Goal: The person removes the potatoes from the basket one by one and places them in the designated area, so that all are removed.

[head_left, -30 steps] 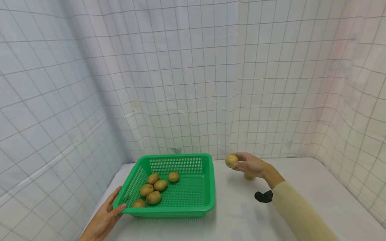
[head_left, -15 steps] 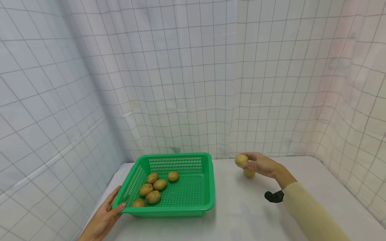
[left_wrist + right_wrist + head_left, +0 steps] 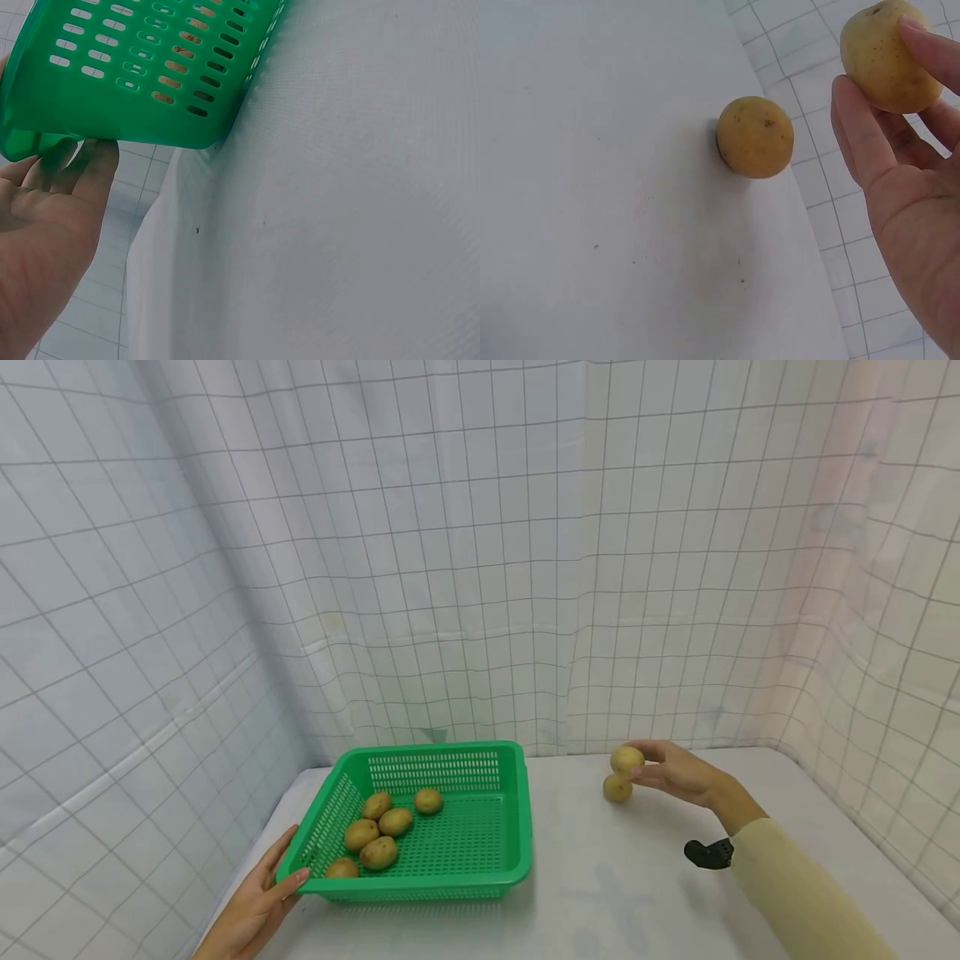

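Note:
My left hand [image 3: 255, 900] grips the rim of the green plastic basket [image 3: 420, 882] at its near left corner, thumb on top. In the left wrist view its fingers [image 3: 96, 176] reach under the basket's edge. Several potatoes [image 3: 378, 853] lie in the left half of the basket. My right hand [image 3: 678, 774] holds a potato [image 3: 889, 60] between thumb and fingers, raised over the far right part of the table. Just below and left of it, a second potato [image 3: 755, 137] rests on the white tabletop, near the back edge.
White grid-patterned curtains [image 3: 465, 568] hang behind the table and along both sides. The white tabletop [image 3: 592, 877] stretches right of the basket. A black perforated piece [image 3: 708, 853] sits at the right wrist, by the cream sleeve [image 3: 802, 885].
My right hand has moved to the right, carrying its potato. The potato on the table, mostly covered by the hand before, now shows clearly. The left hand keeps its grip on the basket.

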`<state>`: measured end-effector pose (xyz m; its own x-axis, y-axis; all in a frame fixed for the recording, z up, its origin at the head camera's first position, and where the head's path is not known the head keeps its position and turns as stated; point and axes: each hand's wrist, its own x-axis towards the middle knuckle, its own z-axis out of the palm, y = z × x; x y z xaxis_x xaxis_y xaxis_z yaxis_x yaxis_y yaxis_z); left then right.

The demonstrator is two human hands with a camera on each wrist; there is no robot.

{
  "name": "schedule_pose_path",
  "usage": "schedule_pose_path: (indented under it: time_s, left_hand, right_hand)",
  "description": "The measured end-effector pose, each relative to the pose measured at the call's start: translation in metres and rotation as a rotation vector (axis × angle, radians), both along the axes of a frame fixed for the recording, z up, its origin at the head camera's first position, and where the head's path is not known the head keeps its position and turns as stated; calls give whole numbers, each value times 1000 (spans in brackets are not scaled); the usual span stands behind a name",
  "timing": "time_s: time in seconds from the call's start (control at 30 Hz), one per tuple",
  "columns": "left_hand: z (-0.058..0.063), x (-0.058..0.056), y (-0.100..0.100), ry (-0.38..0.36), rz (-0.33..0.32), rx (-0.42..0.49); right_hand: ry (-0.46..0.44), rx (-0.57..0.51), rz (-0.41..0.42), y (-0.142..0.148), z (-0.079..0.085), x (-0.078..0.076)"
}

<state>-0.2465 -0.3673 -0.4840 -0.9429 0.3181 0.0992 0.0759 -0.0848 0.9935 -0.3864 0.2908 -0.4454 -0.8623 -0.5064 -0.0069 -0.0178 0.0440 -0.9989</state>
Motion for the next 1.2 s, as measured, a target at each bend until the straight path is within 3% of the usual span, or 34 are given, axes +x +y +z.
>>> schedule_pose_path:
  time_s: [0.27,0.63,0.97,1.2]
  left_hand:
    - [-2,0,-3,17,-48,33]
    - [-1,0,-2,10,-29,17]
    - [1,0,0,1,-27,9]
    - [1,0,1,-9,-18,6]
  right_hand:
    - [10,20,-17,18,-6,0]
    - [21,76,-46,34,-15,6]
    - [21,145,-147,41,-34,3]
    - [49,216,-215,40,-41,9]
